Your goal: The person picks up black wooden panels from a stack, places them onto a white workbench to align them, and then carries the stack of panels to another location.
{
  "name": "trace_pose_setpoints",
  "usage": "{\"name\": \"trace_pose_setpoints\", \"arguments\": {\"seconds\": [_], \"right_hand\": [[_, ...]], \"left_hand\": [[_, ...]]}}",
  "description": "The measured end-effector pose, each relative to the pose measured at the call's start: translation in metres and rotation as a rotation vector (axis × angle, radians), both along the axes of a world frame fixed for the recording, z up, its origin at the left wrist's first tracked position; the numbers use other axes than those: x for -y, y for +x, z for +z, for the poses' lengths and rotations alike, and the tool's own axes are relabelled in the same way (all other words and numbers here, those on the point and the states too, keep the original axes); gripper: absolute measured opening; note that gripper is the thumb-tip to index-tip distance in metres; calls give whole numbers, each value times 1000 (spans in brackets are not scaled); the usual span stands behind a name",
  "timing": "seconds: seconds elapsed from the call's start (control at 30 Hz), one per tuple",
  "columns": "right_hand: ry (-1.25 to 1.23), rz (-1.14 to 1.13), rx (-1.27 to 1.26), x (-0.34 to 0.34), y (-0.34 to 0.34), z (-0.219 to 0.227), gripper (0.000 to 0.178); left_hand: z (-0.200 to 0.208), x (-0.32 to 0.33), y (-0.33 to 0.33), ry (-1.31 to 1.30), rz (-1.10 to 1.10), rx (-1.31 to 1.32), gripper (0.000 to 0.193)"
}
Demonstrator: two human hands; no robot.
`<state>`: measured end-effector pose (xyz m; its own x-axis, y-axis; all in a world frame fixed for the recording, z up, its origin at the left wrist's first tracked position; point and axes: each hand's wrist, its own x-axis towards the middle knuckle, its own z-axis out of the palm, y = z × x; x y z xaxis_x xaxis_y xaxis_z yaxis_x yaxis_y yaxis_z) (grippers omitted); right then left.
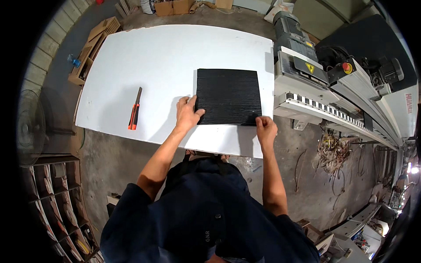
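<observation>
A black, finely ribbed rectangular panel [228, 94] lies flat on the white tabletop [153, 52]. Against its left edge rests my left hand [187, 113], fingers spread and thumb touching the panel near the lower left corner. My right hand [266, 130] has its fingers closed in a pinch at the panel's lower right corner. Off to the left, apart from both hands, lies an orange and black utility knife [134, 114] with its blade out, pointing away from me.
Along the table's right side stands a grey machine with a motor [289, 33], a toothed white rail [329, 109] and a red button [347, 67]. A wooden crate [94, 46] is at the far left. Lower left is a shelf rack [57, 201]; tangled scraps [332, 151] lie on the right.
</observation>
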<state>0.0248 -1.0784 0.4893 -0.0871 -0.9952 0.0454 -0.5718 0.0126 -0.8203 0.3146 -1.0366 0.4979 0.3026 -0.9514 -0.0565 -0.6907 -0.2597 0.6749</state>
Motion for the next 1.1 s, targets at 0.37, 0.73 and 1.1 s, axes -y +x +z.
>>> {"name": "trace_pose_setpoints", "arguments": {"seconds": [0.37, 0.73, 1.1], "right_hand": [[-161, 155, -505, 44, 2, -9, 20], [-253, 264, -509, 57, -7, -27, 27], [111, 508, -140, 47, -36, -24, 64]], "left_hand": [[-9, -8, -15, 110, -241, 170, 104], [-20, -17, -10, -5, -270, 62, 104], [-37, -8, -42, -16, -67, 234, 69]]}}
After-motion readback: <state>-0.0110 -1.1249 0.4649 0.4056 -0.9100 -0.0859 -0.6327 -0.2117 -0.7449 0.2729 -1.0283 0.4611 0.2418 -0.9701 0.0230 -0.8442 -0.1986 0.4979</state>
